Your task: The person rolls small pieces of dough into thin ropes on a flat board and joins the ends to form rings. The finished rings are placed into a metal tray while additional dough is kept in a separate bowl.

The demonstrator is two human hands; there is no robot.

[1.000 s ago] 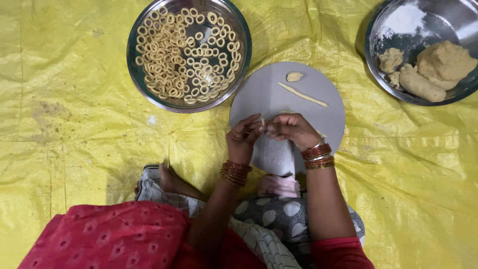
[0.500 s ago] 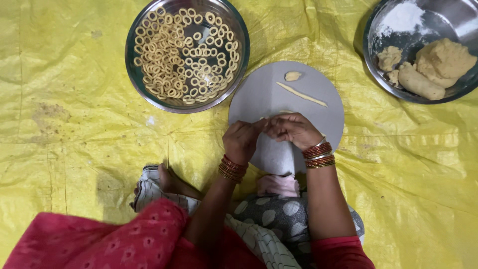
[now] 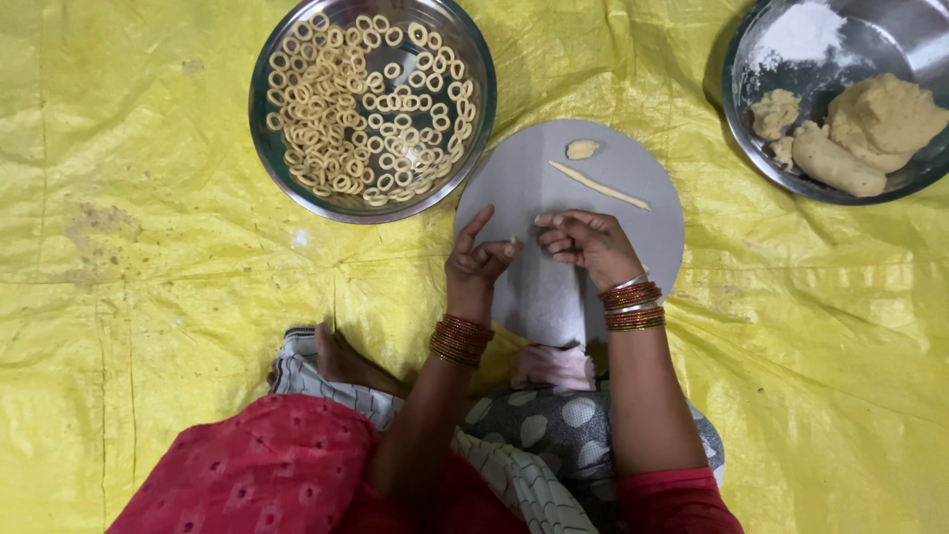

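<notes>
My left hand [image 3: 476, 262] hovers over the near left part of a round grey board [image 3: 633, 237], pinching a tiny piece of dough at its fingertips, index finger raised. Just to its right, my right hand [image 3: 585, 242] rests over the board with fingers curled; whether it holds dough I cannot tell. Both wrists wear red and gold bangles. A thin rolled dough strip [image 3: 599, 185] and a small dough lump [image 3: 581, 148] lie on the far part of the board.
A steel bowl [image 3: 262, 148] full of small dough rings stands at the far left. Another steel bowl [image 3: 743, 49] at the far right holds flour and dough lumps. A yellow plastic sheet [image 3: 148, 247] covers the floor. My legs and a foot [image 3: 341, 361] lie below.
My hands, which were joined fingertip to fingertip over the board, have come apart; the left hand moved slightly left with a bit of dough.
</notes>
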